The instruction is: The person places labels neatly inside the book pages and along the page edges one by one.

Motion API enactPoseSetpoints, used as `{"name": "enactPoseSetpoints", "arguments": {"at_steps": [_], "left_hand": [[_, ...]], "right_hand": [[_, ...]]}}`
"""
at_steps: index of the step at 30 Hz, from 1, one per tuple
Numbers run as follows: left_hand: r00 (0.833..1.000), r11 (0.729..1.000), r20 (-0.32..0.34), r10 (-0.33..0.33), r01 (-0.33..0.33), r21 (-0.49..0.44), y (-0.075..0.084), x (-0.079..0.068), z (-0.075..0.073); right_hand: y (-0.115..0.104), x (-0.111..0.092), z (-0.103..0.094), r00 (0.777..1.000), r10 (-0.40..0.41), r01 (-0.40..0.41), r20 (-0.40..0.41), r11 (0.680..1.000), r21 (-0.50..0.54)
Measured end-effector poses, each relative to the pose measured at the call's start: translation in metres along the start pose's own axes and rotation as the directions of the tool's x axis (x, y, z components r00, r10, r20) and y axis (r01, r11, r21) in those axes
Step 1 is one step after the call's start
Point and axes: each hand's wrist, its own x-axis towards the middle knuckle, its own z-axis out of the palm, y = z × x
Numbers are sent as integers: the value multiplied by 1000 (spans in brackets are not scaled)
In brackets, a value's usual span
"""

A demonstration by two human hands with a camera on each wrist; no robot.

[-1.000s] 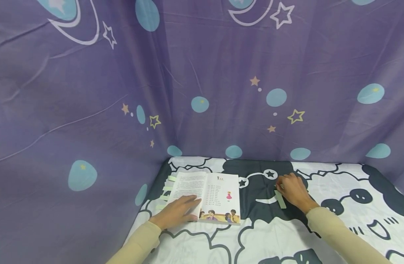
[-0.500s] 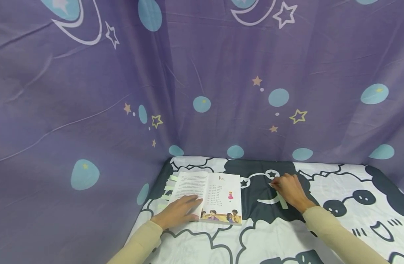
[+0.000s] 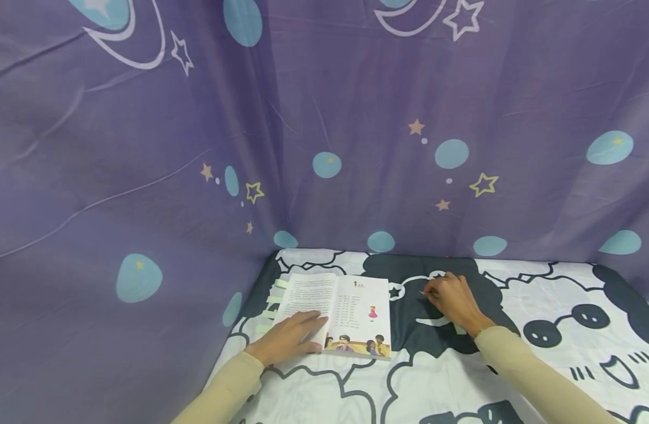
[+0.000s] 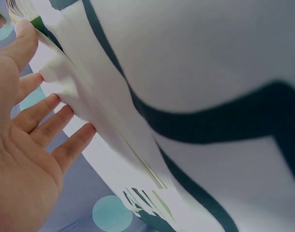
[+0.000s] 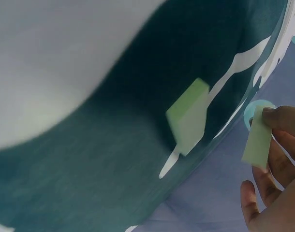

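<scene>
An open book (image 3: 358, 312) lies on the patterned cloth, text on its left page and colour pictures along the bottom of the right one. Several pale green sticky tabs (image 3: 270, 314) stick out from its left edge. My left hand (image 3: 288, 340) rests on the lower left page with fingers spread; in the left wrist view its fingertips (image 4: 82, 133) touch the paper. Right of the book, my right hand (image 3: 454, 301) pinches a pale green sticky note (image 5: 258, 142) between thumb and fingers, clear of the pad. The green sticky note pad (image 5: 188, 118) lies on the cloth, mostly hidden by that hand in the head view.
The black and white cartoon cloth (image 3: 558, 294) covers the surface under both hands. Purple curtains (image 3: 356, 118) with moons and stars rise behind and at the left, close to the surface's edges.
My right hand has moved left, away from the sticky note pad and toward the book, carrying the sticky note. The left hand stays on the page. The head view has shifted slightly.
</scene>
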Motion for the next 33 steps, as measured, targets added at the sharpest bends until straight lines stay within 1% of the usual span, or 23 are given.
{"name": "enactPoseSetpoints", "arguments": {"at_steps": [8,12,17,23,29,33], "left_hand": [[999,1000,22,-28,28,6,0,1,0],[999,999,17,-35,34,8,1,0,1],[1000,1000,2,-27,27,3,0,-1,3],[1000,1000,-13,-21,21,4,0,-2,4],[1000,1000,-8,-19,19,-11,1,-1,2],[1000,1000,-9,-17,17,-8,2,-1,1]], "right_hand": [[-14,13,10,1000,-15,15,7,1000,15],[-21,20,16,1000,-22,22,-1,999,35],[-30,28,24,999,-46,47,-17,998,47],[-41,37,31,998,-66,66,-12,996,55],[-50,46,40,993,-111,113,-39,992,58],[-53,51,45,991,-129,130,-21,990,48]]}}
